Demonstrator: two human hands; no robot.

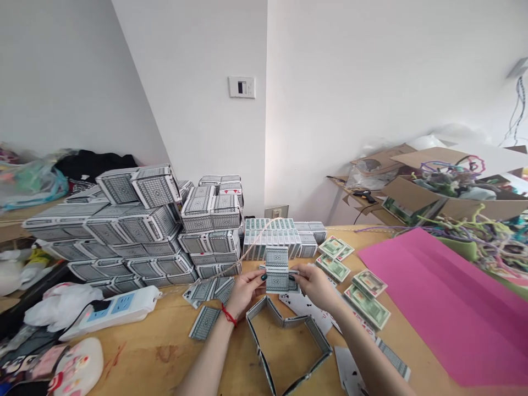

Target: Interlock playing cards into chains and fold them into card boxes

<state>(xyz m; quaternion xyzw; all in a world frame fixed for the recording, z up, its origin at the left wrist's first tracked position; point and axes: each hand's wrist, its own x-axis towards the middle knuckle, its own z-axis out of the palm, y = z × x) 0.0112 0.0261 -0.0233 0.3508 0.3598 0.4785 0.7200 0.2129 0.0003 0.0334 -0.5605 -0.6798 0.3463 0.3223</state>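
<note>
Both my hands hold a small piece made of folded playing cards [276,269] above the wooden table [173,352]. My left hand [246,292], a red string on its wrist, pinches its left side. My right hand [315,286] pinches its right side. Just below my hands lies a frame of cards set on edge [289,344], open in the middle. Loose playing cards [205,322] lie flat to the left of it, and face-up cards [303,308] lie under my right wrist.
A big pile of card blocks [136,231] fills the left back. A row of card decks [274,236] stands behind my hands. Green-backed card packs [367,300] lie at right beside a pink paper sheet [445,308]. A white power strip [111,311] lies at left; cardboard boxes [454,198] stand at back right.
</note>
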